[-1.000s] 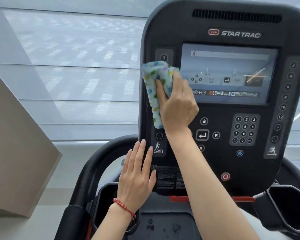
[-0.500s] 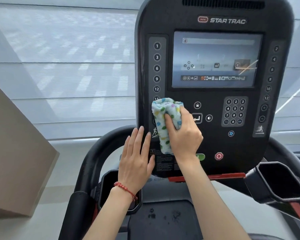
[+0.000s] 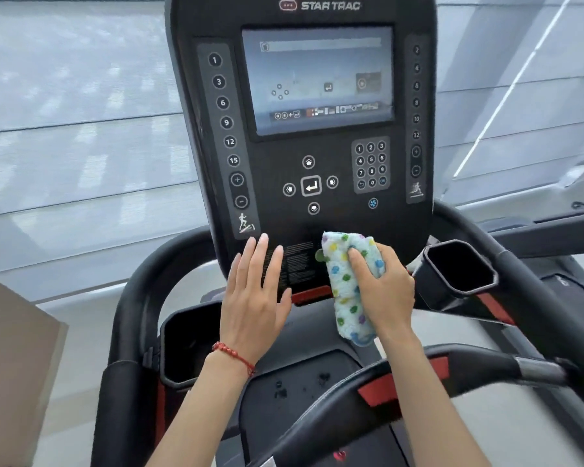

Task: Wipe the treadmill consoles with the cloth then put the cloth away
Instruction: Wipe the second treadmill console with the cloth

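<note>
Blinds behind, treadmill console [image 3: 304, 136] dead ahead. My right hand [image 3: 386, 291] has its grip clamped on the cloth [image 3: 349, 284], pressed to the console's bottom edge, right of centre. Cloth's long axis runs up-down, its tail hanging below the red strip [image 3: 312, 294]. My left hand [image 3: 253, 305] lies flat and open against the label panel [image 3: 295, 264], just beside the cloth. Unwiped bottom edge lies left of the grip, I judge; a sideways stroke suits

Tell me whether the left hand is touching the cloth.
Apart. The head view shows the left hand spread flat on the console, with a strip of black panel and label visible between its fingers and the cloth gripped in the right hand.
</note>
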